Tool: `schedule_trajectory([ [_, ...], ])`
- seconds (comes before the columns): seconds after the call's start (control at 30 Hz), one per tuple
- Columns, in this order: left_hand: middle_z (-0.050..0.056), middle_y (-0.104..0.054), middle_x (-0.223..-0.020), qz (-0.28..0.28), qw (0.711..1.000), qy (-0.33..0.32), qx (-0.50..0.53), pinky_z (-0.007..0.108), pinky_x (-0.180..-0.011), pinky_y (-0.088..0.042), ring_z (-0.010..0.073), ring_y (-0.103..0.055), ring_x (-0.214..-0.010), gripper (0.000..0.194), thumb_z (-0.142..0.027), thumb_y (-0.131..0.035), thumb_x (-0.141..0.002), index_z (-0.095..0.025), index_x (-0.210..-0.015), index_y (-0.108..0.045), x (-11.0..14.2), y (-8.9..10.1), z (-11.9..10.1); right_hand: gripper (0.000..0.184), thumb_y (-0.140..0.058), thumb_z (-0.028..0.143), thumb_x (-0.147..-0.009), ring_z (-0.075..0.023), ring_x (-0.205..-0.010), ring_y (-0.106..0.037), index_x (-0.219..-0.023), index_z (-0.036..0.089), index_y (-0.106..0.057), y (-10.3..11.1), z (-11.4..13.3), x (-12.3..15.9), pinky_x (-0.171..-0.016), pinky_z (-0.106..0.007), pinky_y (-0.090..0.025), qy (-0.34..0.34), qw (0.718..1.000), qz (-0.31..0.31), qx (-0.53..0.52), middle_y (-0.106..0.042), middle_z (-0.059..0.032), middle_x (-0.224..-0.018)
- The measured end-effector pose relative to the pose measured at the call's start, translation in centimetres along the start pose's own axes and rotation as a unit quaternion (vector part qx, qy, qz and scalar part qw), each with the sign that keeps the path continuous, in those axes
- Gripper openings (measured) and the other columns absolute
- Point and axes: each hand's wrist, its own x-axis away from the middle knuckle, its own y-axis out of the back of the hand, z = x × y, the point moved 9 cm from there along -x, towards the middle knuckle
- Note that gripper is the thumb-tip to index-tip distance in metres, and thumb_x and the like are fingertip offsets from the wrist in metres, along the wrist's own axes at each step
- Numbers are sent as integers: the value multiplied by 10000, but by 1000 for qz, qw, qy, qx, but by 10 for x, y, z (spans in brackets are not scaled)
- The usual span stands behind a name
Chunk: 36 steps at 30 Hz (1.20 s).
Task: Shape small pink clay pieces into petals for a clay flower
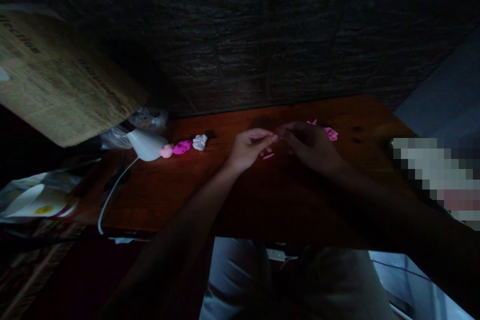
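Wooden table [150, 187]; left hand [244, 151] and right hand [314, 146] meet near a pink strip [268, 156], grip too dim to tell

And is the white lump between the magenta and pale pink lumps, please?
No, the magenta lump is in the middle, with the pale pink lump on its left and the white lump on its right.

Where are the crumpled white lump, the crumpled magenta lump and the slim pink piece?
Crumpled white lump [200, 142]: head view, its folded middle.
Crumpled magenta lump [182, 147]: head view, its middle.
Slim pink piece [268, 156]: head view, midway along its length.
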Motion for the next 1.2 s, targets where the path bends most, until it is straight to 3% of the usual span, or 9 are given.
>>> schedule_trajectory([
  [0.17,27,-723,-781,-12,1000,9,13,203,-520,-431,65,-569,-565,251,-355,-820,-742,-147,-844,-724,1,0,0,330,-652,482,-894,-146,-608,-620,-955,177,-759,0,-2,0,-518,-269,-503,-5,1000,4,3,-765,-76,-908],
  [0.57,36,-740,-762,-7,999,27,17,206,-545,-441,73,-576,-575,328,-380,-865,-667,-131,-851,-755,1,0,4,345,-618,475,-917,-128,-546,-589,-957,164,-760,-1,4,0,-519,-273,-469,12,1000,10,25,-757,-76,-887],
  [0.9,60,-752,-815,3,1000,-19,-12,215,-506,-393,85,-598,-580,256,-391,-800,-769,-149,-828,-740,2,0,-7,296,-616,432,-915,-146,-600,-615,-954,179,-765,-2,3,1,-545,-287,-508,16,1000,19,17,-766,-75,-890],
  [1.03,70,-770,-860,-17,1000,6,10,202,-500,-389,75,-592,-575,299,-430,-801,-760,-154,-863,-752,0,6,1,320,-661,484,-878,-153,-621,-629,-944,192,-774,-5,3,1,-533,-282,-513,4,1000,31,-4,-778,-76,-926],
  [1.2,61,-765,-855,0,996,54,75,193,-542,-427,68,-599,-597,344,-435,-836,-720,-151,-899,-764,-1,3,13,398,-723,562,-815,-155,-602,-634,-947,191,-773,-4,5,1,-536,-291,-524,1,999,34,-17,-780,-83,-924],
])
